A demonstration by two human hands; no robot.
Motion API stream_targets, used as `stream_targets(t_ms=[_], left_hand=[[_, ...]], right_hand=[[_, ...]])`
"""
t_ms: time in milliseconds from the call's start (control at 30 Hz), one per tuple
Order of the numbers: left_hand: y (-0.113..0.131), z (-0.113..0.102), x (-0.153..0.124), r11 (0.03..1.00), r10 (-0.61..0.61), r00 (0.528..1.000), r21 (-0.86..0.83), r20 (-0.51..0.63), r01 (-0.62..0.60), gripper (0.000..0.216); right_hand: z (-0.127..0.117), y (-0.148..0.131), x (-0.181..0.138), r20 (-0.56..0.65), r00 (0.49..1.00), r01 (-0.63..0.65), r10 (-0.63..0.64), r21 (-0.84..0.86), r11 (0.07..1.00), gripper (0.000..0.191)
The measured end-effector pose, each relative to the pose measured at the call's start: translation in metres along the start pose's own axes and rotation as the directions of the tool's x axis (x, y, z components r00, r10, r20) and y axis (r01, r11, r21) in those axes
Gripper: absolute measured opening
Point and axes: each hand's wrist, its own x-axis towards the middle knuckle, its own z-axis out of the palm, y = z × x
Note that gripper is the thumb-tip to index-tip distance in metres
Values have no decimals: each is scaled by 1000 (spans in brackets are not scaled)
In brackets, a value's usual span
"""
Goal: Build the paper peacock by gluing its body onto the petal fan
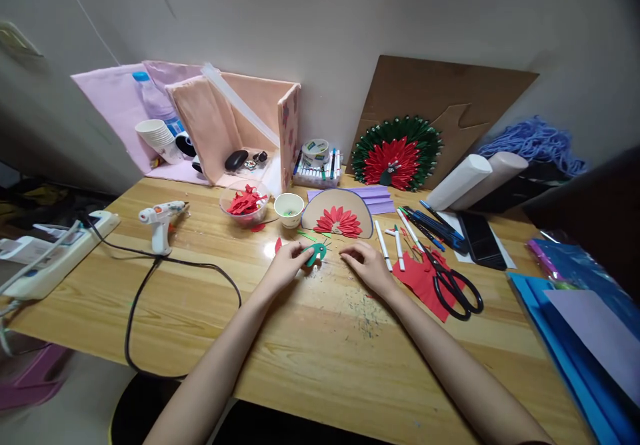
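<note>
Between the thumb and fingers of my left hand [287,264] is a small green paper cutout [316,254] shaped like a bird's head, with a white eye spot and thin dark strands at its top. My right hand [367,265] is a little to the right of it, fingertips pinched together just above the table. Whatever they hold, if anything, is too small to make out. Behind both hands lies a cardboard half-round [313,213] with a fan of red paper petals [340,222]. A red paper piece [279,245] shows beside my left hand.
On the left stand a glue gun [161,225] with its black cord [131,312] and a power strip [60,258]. Black scissors [457,292] lie on red paper [420,282] at right. A paper cup [289,210] and a bowl of red scraps [245,204] sit behind.
</note>
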Motion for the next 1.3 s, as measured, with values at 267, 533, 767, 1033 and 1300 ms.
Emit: stream_targets(t_ms=[267,533,767,1033,1300], left_hand=[[1,-1,0,994,-18,999,107,-47,23,23],[11,-4,-6,971,-180,977,135,-118,196,13],[15,-14,-7,946,-286,958,167,32,277,1],[15,-22,-11,921,-353,931,211,93,328,5],[18,-27,-7,930,-358,915,156,187,332,6]], right_hand=[[12,0,18,-40,998,36,-38,-48,998,8],[13,-2,23,-5,991,130,-132,-137,982,8],[13,-2,23,-6,989,143,-147,-169,975,6],[16,-12,40,68,969,241,-236,-97,966,4],[21,-11,42,133,938,329,-320,-56,943,8]])
